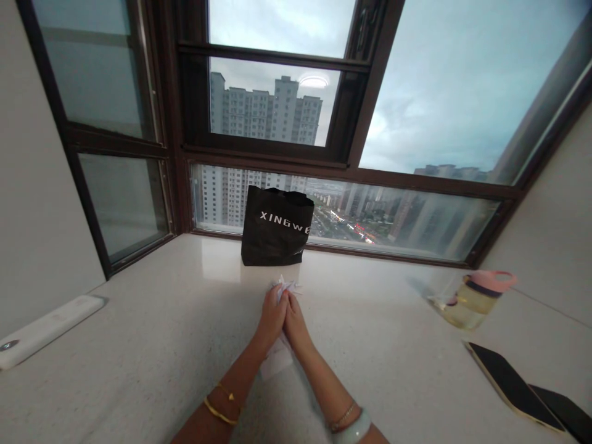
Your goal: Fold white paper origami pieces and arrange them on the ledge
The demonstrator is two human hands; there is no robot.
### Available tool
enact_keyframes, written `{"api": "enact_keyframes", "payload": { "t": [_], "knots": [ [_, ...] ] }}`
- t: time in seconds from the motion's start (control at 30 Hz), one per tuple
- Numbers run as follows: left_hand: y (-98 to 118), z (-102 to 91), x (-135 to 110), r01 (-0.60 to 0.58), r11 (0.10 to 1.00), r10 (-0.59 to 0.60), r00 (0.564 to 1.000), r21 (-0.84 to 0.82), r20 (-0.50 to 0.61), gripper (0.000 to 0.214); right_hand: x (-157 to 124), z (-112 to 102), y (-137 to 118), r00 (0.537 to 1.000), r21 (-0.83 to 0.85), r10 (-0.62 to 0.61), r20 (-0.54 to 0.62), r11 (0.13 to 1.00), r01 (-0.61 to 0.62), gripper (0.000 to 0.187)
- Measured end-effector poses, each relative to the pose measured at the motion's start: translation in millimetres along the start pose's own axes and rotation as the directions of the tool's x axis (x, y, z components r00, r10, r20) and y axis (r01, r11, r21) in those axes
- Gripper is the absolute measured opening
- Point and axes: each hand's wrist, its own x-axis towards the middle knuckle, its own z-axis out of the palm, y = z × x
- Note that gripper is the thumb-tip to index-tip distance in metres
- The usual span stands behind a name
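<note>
My left hand (pixel 271 316) and my right hand (pixel 296 319) are pressed together over the white counter, fingers wrapped round a crumpled piece of thin white paper (pixel 287 286). Its creased points stick out beyond my fingertips. Below my wrists, between the forearms, shows a flat pale sheet (pixel 276 362); whether it belongs to the same paper I cannot tell. Just past my hands stands a black bag (pixel 277 231) with white lettering. Most of the paper inside my palms is hidden.
On the right stand a drink bottle with a pink lid (pixel 478 299) and two dark flat devices, one a phone-like slab (pixel 513 382). A long white device (pixel 50 330) lies at the left. Brown-framed windows (pixel 272 157) close off the counter (pixel 194 320) at the back.
</note>
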Motion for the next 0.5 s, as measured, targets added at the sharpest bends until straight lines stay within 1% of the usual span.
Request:
{"api": "enact_keyframes", "payload": {
  "t": [0.03,0.07,0.1,0.13,0.17,0.2,0.23,0.27,0.3,0.33,0.37,0.4,0.43,0.47,0.5],
  "knots": [
    [3.1,-10.9,6.8,-0.012,0.999,0.012,1.000,-0.033,-0.012,0.045,8.9,-10.2,-3.7,0.998,0.005,0.002,-0.057,1.000,-0.002,0.045],
    [3.0,-23.3,11.8,-0.018,0.999,0.017,1.000,-0.032,-0.023,0.045,17.9,-21.9,-4.9,0.992,-0.015,0.009,-0.124,1.000,-0.011,0.045],
    [0.0,-35.9,14.2,-0.020,1.000,0.020,0.999,0.004,-0.041,0.045,26.6,-33.7,-3.7,0.978,-0.053,-0.001,-0.206,0.999,-0.010,0.044],
    [-5.5,-47.6,13.4,-0.011,0.997,0.016,0.998,0.075,-0.060,0.045,34.9,-44.5,-0.3,0.961,-0.094,-0.028,-0.274,0.996,0.002,0.044],
    [-12.5,-57.4,9.2,0.010,0.987,0.004,0.997,0.161,-0.083,0.046,42.6,-53.2,4.9,0.950,-0.131,-0.057,-0.306,0.991,0.017,0.044],
    [-20.0,-64.5,1.6,0.038,0.970,-0.015,0.995,0.240,-0.096,0.051,49.3,-59.1,11.5,0.952,-0.164,-0.087,-0.294,0.986,0.040,0.044],
    [-27.3,-68.5,-8.9,0.064,0.949,-0.044,0.996,0.309,-0.071,0.056,54.9,-61.8,18.7,0.962,-0.193,-0.107,-0.249,0.979,0.059,0.046],
    [-33.4,-69.4,-21.3,0.078,0.925,-0.078,0.997,0.373,-0.013,0.064,59.0,-61.1,26.1,0.978,-0.223,-0.107,-0.179,0.973,0.066,0.048],
    [-37.9,-67.8,-34.5,0.066,0.899,-0.109,0.991,0.433,0.075,0.073,61.5,-57.7,33.0,0.992,-0.258,-0.088,-0.088,0.964,0.062,0.050],
    [-40.8,-64.3,-47.1,0.006,0.877,-0.121,0.971,0.480,0.208,0.082,62.3,-52.0,38.8,0.999,-0.294,-0.051,0.003,0.955,0.050,0.052],
    [-42.0,-59.9,-57.8,-0.076,0.856,-0.101,0.945,0.511,0.311,0.088,61.4,-45.1,43.3,0.997,-0.328,-0.006,0.081,0.944,0.033,0.054],
    [-42.0,-55.8,-65.6,-0.139,0.837,-0.091,0.919,0.530,0.383,0.089,59.1,-37.9,46.1,0.989,-0.355,0.033,0.144,0.935,0.021,0.054],
    [-41.5,-52.9,-69.8,-0.172,0.821,-0.085,0.907,0.545,0.413,0.087,55.8,-31.7,47.3,0.980,-0.370,0.059,0.189,0.929,0.016,0.053],
    [-41.1,-52.1,-70.2,-0.175,0.807,-0.082,0.913,0.564,0.400,0.082,51.9,-27.4,47.1,0.975,-0.374,0.065,0.213,0.927,0.020,0.053],
    [-41.5,-53.8,-67.0,-0.153,0.798,-0.082,0.930,0.583,0.357,0.076,47.9,-25.7,45.9,0.973,-0.368,0.059,0.224,0.929,0.028,0.052]
  ]
}}
